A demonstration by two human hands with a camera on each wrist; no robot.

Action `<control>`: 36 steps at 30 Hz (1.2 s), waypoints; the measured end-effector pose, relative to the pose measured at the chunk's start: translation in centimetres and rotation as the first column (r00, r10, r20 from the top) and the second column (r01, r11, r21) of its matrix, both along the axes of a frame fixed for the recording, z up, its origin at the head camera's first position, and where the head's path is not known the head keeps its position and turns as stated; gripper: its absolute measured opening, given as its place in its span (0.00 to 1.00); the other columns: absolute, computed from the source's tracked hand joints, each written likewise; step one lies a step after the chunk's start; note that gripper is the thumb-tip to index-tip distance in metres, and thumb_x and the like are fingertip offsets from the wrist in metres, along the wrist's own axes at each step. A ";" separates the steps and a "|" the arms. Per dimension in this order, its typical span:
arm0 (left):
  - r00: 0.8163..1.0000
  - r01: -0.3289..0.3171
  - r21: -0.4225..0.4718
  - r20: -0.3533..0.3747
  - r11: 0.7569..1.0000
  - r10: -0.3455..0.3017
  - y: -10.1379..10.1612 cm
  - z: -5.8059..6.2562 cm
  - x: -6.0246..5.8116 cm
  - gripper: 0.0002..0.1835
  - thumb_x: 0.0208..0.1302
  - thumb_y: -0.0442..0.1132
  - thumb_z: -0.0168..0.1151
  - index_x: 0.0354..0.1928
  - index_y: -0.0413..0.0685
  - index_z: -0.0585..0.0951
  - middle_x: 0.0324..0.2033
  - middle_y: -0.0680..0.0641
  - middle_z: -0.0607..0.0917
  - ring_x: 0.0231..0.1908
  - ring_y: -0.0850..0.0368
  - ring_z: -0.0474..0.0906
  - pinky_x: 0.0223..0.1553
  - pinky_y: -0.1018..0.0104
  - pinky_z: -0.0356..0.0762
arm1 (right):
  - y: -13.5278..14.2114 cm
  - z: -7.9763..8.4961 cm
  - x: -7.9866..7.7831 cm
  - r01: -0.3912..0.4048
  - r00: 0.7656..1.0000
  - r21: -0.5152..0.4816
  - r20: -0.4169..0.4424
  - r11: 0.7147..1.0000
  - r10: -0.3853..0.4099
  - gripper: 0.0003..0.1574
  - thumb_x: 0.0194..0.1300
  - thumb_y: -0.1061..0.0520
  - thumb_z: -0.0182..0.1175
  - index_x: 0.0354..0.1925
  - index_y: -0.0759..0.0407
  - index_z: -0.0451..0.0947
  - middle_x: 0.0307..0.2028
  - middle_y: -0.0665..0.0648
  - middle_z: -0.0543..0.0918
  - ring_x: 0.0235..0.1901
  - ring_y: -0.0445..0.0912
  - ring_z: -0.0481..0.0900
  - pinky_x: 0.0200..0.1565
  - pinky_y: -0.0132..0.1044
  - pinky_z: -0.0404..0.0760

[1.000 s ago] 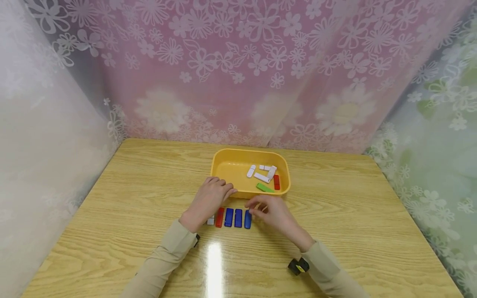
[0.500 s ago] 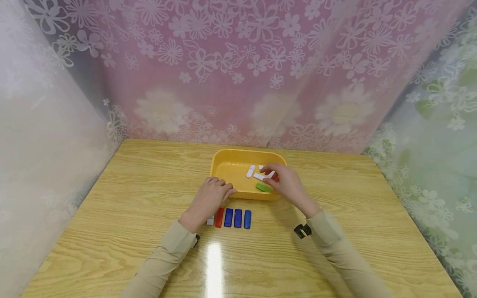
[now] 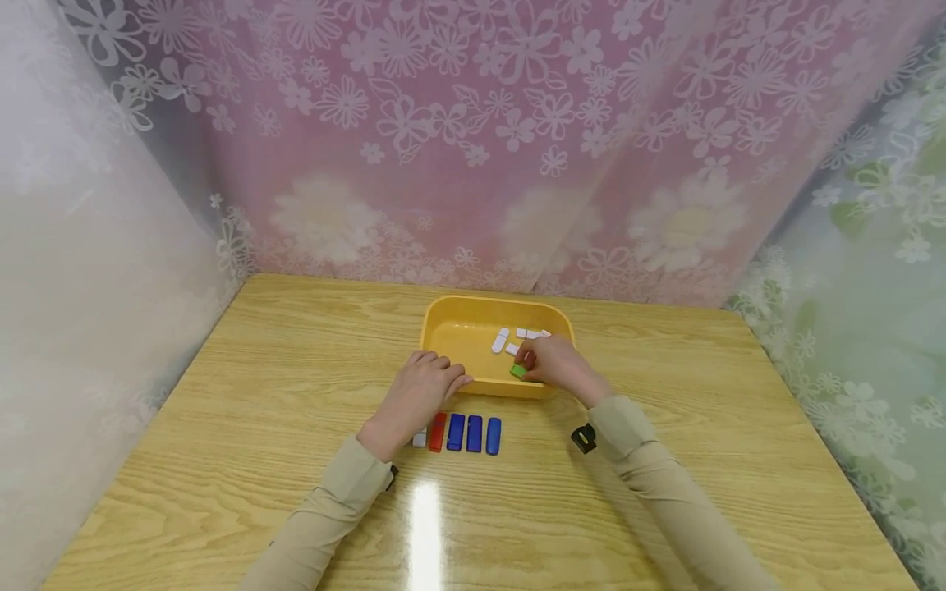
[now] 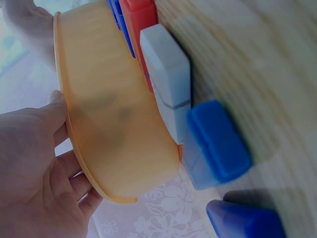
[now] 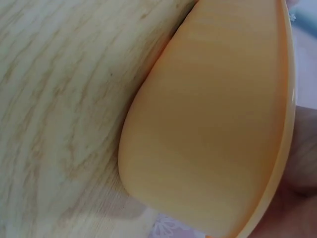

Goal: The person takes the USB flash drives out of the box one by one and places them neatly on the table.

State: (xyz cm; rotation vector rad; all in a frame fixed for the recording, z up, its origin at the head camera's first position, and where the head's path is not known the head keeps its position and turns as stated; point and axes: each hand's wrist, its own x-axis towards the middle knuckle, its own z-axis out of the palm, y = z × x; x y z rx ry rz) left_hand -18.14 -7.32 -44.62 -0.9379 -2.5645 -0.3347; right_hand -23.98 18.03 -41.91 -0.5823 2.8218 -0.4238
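Observation:
My left hand (image 3: 412, 400) holds the near rim of a yellow plastic bin (image 3: 458, 384); in the left wrist view its thumb and fingers lie along the edge. Inside the bin, my right hand (image 3: 556, 363) pinches a green USB flash drive (image 3: 518, 372), partly covered by the fingers. Beside that hand lie several white flash drives, one of them a capped white flash drive (image 3: 500, 341) left of the others. In the right wrist view the bin wall (image 5: 213, 119) hides what the fingers hold.
On the table in front of the bin stands a row of flash drives: a light blue one (image 3: 493, 436), two dark blue ones, a red one (image 3: 437, 432) and a white one (image 4: 168, 79). More blue drives (image 4: 218, 141) show in the left wrist view. Floral curtains surround the table.
My right hand has moved from the light blue drive at the row's right end up into the bin, then down to the green drive. The left hand has stayed on the rim.

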 end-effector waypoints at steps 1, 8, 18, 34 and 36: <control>1.000 0.002 0.001 0.000 1.000 -0.002 0.0 0.0 0.0 0.15 0.77 0.48 0.55 0.34 0.52 0.84 0.28 0.52 0.85 0.33 0.53 0.78 0.51 0.56 0.77 | 0.0 -0.1 0.0 0.002 1.000 -0.006 0.002 1.000 -0.002 0.12 0.61 0.62 0.73 0.44 0.60 0.85 0.34 0.55 0.87 0.37 0.48 0.83 0.45 0.44 0.82; 1.000 0.010 0.022 -0.007 1.000 -0.010 0.1 -0.1 -0.1 0.14 0.76 0.48 0.56 0.33 0.51 0.84 0.27 0.51 0.84 0.32 0.52 0.78 0.50 0.55 0.77 | 0.0 -0.5 -0.2 -0.008 1.000 -0.065 0.003 0.998 0.008 0.13 0.59 0.66 0.73 0.41 0.58 0.81 0.36 0.57 0.86 0.39 0.51 0.82 0.46 0.47 0.81; 1.000 0.007 0.006 -0.008 1.000 -0.007 0.1 -0.1 -0.1 0.14 0.76 0.48 0.56 0.34 0.50 0.83 0.28 0.51 0.85 0.33 0.51 0.78 0.50 0.55 0.77 | 0.2 -1.0 0.0 0.095 0.992 -0.276 -0.059 0.957 -0.115 0.18 0.66 0.65 0.66 0.54 0.56 0.82 0.41 0.59 0.85 0.36 0.51 0.84 0.41 0.46 0.83; 1.000 0.008 0.012 -0.009 1.000 -0.008 0.1 -0.4 -0.3 0.14 0.76 0.48 0.57 0.33 0.51 0.83 0.27 0.51 0.84 0.32 0.52 0.78 0.50 0.55 0.77 | 0.3 1.9 6.1 0.119 0.988 -0.692 0.010 0.712 -0.156 0.23 0.65 0.66 0.68 0.59 0.62 0.78 0.46 0.66 0.81 0.37 0.54 0.87 0.36 0.50 0.87; 1.000 0.007 0.014 -0.003 1.000 -0.007 0.1 -0.4 -0.3 0.15 0.76 0.48 0.57 0.33 0.51 0.83 0.26 0.51 0.84 0.32 0.53 0.78 0.49 0.55 0.77 | 0.2 1.7 7.1 0.115 0.990 -0.692 0.018 0.713 -0.143 0.23 0.65 0.66 0.68 0.58 0.60 0.79 0.46 0.65 0.82 0.36 0.53 0.87 0.38 0.54 0.86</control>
